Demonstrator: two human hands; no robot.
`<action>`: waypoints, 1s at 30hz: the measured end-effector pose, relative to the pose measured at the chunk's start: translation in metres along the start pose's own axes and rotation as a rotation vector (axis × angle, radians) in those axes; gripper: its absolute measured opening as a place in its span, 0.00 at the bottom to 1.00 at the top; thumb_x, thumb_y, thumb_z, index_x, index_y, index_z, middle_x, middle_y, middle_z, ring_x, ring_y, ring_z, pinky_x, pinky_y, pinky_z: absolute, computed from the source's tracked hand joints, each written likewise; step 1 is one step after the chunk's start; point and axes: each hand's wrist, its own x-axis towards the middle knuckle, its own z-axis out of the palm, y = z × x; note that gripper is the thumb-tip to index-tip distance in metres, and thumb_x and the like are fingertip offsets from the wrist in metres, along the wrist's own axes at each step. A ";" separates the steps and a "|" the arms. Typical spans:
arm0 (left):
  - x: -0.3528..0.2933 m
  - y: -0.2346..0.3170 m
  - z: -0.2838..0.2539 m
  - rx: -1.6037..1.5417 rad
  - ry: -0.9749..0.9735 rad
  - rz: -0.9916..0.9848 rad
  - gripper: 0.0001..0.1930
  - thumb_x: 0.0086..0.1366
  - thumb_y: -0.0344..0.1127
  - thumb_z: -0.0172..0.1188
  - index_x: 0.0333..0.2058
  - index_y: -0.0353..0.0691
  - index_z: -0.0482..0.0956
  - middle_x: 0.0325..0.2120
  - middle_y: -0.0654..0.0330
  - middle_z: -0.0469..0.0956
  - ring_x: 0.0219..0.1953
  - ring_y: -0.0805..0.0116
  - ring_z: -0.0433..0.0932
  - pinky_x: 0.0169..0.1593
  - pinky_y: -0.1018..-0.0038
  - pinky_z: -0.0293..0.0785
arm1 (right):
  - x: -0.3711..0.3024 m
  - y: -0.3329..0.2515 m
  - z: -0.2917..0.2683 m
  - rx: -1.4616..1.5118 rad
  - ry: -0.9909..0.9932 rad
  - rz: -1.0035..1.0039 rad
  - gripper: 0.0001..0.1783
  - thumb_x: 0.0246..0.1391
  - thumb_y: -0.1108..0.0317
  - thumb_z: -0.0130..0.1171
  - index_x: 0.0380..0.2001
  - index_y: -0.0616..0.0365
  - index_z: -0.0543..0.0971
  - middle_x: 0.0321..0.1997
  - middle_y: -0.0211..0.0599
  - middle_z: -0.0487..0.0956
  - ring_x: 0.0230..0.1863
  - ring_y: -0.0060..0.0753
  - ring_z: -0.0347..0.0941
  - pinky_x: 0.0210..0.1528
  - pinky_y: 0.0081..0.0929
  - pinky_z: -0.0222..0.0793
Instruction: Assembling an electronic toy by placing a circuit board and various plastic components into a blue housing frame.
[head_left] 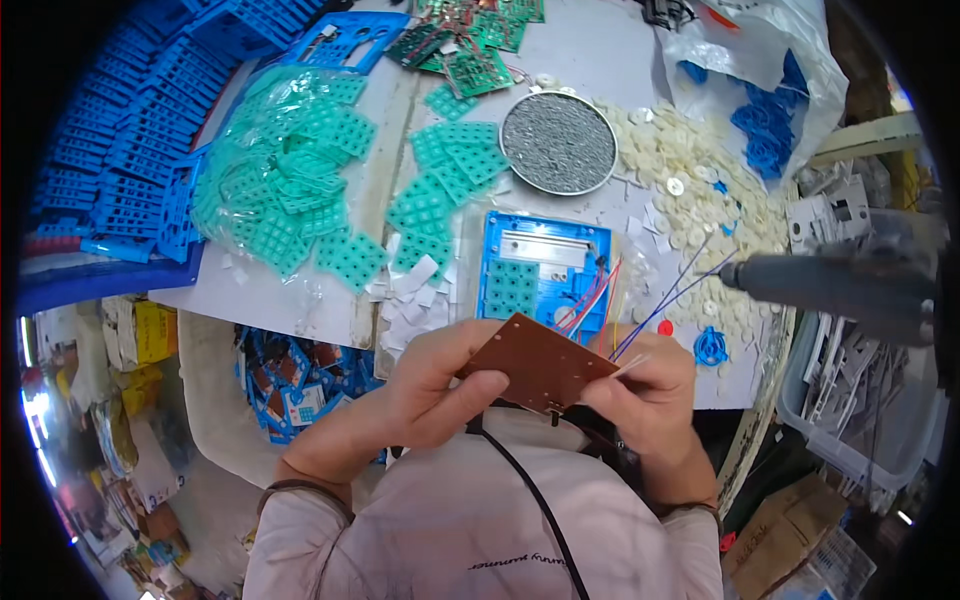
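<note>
Between my two hands I hold a brown circuit board (540,366), tilted over the table's near edge. My left hand (440,385) pinches its left end, thumb on the face toward me. At the right end my right hand (650,395) grips the board, with thin wires by its fingers. Blue, white and red wires (596,300) run up from there. Just beyond the board lies an open blue plastic casing (603,243) with a green rubber keypad (512,287) and a clear window strip (545,248) in it.
Green keypads (300,170) are heaped at left, beside stacked blue casings (130,150). A round dish of grey granules (558,142), cream discs (690,180) and green circuit boards (478,70) lie farther back. A dark tool (830,290) juts in from the right. Bins (215,400) flank the table.
</note>
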 end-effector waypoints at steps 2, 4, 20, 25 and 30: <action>-0.002 -0.003 0.004 -0.006 -0.074 -0.007 0.17 0.73 0.29 0.50 0.57 0.29 0.73 0.47 0.50 0.81 0.48 0.61 0.81 0.52 0.69 0.75 | -0.018 0.007 0.012 0.091 0.140 0.065 0.05 0.56 0.73 0.68 0.34 0.64 0.86 0.27 0.37 0.81 0.25 0.23 0.71 0.26 0.25 0.61; -0.009 -0.008 0.006 -0.065 -0.062 0.000 0.17 0.72 0.28 0.52 0.57 0.30 0.73 0.45 0.50 0.81 0.45 0.59 0.82 0.49 0.68 0.76 | -0.040 0.015 0.031 0.431 0.295 0.229 0.03 0.57 0.76 0.66 0.32 0.64 0.86 0.28 0.37 0.83 0.27 0.23 0.73 0.28 0.24 0.64; -0.032 -0.014 0.010 -0.316 -0.068 -0.450 0.31 0.73 0.30 0.51 0.71 0.38 0.50 0.59 0.53 0.70 0.53 0.63 0.75 0.48 0.68 0.75 | 0.022 0.039 0.002 -0.034 0.034 0.379 0.16 0.55 0.71 0.70 0.47 0.63 0.83 0.30 0.32 0.81 0.30 0.17 0.72 0.33 0.22 0.68; -0.041 -0.019 0.009 -0.506 -0.003 -0.439 0.45 0.73 0.30 0.50 0.76 0.44 0.28 0.70 0.46 0.59 0.66 0.59 0.64 0.62 0.63 0.68 | 0.067 0.054 -0.007 -0.063 -0.136 0.491 0.13 0.58 0.70 0.67 0.44 0.64 0.83 0.24 0.22 0.78 0.25 0.12 0.67 0.28 0.20 0.67; -0.043 -0.022 0.005 -0.412 -0.099 -0.458 0.48 0.71 0.29 0.55 0.76 0.44 0.27 0.71 0.46 0.58 0.68 0.59 0.64 0.66 0.62 0.65 | 0.084 0.056 -0.012 -0.380 -0.239 0.466 0.14 0.55 0.71 0.67 0.44 0.63 0.82 0.25 0.35 0.81 0.26 0.23 0.76 0.31 0.26 0.72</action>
